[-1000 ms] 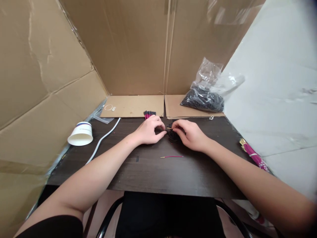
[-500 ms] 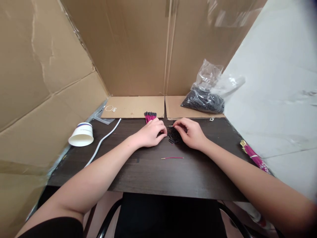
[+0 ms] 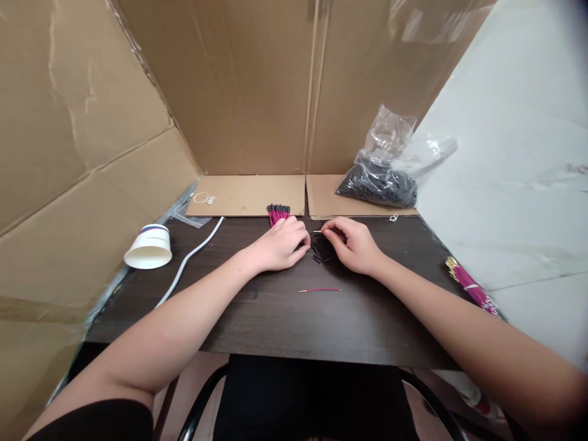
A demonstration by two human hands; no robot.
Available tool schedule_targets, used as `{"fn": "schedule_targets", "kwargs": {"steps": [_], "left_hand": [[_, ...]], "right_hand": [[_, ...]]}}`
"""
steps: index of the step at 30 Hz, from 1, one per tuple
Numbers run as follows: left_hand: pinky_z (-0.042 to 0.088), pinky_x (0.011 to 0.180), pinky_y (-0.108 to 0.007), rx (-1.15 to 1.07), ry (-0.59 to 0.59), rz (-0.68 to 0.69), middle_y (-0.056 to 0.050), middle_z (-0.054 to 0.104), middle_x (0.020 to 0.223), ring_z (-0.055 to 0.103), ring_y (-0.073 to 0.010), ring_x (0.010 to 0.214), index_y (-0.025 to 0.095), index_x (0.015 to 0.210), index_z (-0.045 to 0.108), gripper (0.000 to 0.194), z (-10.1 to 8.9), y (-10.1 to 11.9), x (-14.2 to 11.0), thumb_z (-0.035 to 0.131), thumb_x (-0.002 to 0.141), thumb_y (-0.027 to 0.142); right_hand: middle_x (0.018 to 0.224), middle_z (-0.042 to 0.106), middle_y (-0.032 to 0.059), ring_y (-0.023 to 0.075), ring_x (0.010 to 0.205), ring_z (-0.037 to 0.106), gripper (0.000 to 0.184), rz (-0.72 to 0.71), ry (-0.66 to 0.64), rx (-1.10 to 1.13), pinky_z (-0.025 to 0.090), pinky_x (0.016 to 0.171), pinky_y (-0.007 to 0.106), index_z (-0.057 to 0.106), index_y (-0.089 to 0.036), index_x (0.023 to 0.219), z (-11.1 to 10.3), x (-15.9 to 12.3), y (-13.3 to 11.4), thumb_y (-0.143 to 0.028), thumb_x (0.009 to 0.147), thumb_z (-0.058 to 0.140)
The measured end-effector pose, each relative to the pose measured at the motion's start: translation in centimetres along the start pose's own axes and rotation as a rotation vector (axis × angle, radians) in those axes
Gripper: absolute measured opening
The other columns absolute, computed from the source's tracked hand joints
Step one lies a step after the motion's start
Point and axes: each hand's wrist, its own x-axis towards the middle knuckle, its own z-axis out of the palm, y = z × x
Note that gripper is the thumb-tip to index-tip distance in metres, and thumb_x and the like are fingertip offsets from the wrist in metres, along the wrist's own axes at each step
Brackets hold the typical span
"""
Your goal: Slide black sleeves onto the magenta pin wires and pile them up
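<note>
My left hand (image 3: 285, 244) is closed, thumb and fingertips together at the left side of a pile of small black sleeves (image 3: 323, 250). Whatever it may hold is too small to make out. Just behind it lies a bundle of magenta wires (image 3: 278, 213) with black ends, partly covered by the hand. My right hand (image 3: 353, 246) is over the pile's right side, pinching a thin wire (image 3: 316, 231) whose metal tip points left toward my left hand. The rest of that wire is hidden by the fingers. Nearer me, a single magenta wire (image 3: 320, 290) with metal ends lies on the table.
A clear bag of black pieces (image 3: 379, 182) sits on cardboard at the back right. At the right edge lies a tied bundle of magenta wires with gold ends (image 3: 471, 286). A paper cup (image 3: 149, 246) lies tipped at left, beside a white cable (image 3: 188, 260).
The view has shifted slightly. Both hands stay almost in place; the wire tip in my right hand looks slightly turned, and my left fingertips have moved very little.
</note>
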Motion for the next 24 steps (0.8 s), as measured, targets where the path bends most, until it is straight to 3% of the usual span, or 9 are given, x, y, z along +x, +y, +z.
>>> {"fn": "schedule_targets", "kwargs": {"steps": [8,13,16,19,24], "left_hand": [[0.048,0.1,-0.043,-0.042,0.07,-0.013,-0.011,0.066,0.103,0.054,-0.0249,0.103,0.016,0.1,0.066,0.022,0.6,0.0,0.2,0.051,0.108,0.029],[0.051,0.084,-0.035,-0.406,0.295,-0.181,-0.009,0.072,0.098,0.059,-0.0176,0.086,0.016,0.1,0.064,0.016,1.0,1.1,0.4,0.056,0.106,0.029],[0.052,0.073,-0.03,-0.741,0.341,-0.332,-0.009,0.076,0.097,0.066,-0.0148,0.079,0.015,0.103,0.067,0.019,1.6,1.5,0.8,0.062,0.104,0.033],[0.056,0.078,-0.031,-0.908,0.401,-0.392,-0.011,0.079,0.096,0.073,-0.0165,0.085,0.013,0.104,0.073,0.019,2.4,1.4,1.2,0.071,0.099,0.031],[0.061,0.085,-0.033,-0.977,0.492,-0.459,-0.011,0.081,0.102,0.075,-0.0171,0.09,0.012,0.113,0.079,0.029,2.8,1.2,1.5,0.083,0.088,0.025]], "right_hand": [[0.098,0.075,0.0083,0.0227,0.088,0.068,0.016,0.007,-0.014,0.008,0.053,0.081,0.038,0.068,-0.02,0.102,-0.2,0.1,-0.1,-0.028,0.11,0.057],[0.094,0.073,0.0059,0.0197,0.08,0.065,0.013,0.001,0.032,-0.004,0.05,0.077,0.035,0.068,-0.02,0.104,-0.4,0.1,-0.4,-0.025,0.11,0.058],[0.092,0.071,0.0059,0.0191,0.077,0.062,0.013,0.004,0.052,-0.007,0.049,0.073,0.034,0.069,-0.02,0.104,-0.4,0.0,-0.5,-0.025,0.109,0.058],[0.092,0.071,0.0064,0.0193,0.077,0.062,0.013,0.008,0.068,-0.003,0.048,0.072,0.034,0.069,-0.02,0.104,-0.4,0.0,-0.6,-0.026,0.109,0.059],[0.092,0.071,0.0075,0.0202,0.076,0.062,0.014,0.022,0.082,-0.018,0.049,0.071,0.035,0.069,-0.02,0.104,-0.4,0.0,-0.8,-0.028,0.109,0.058]]}}
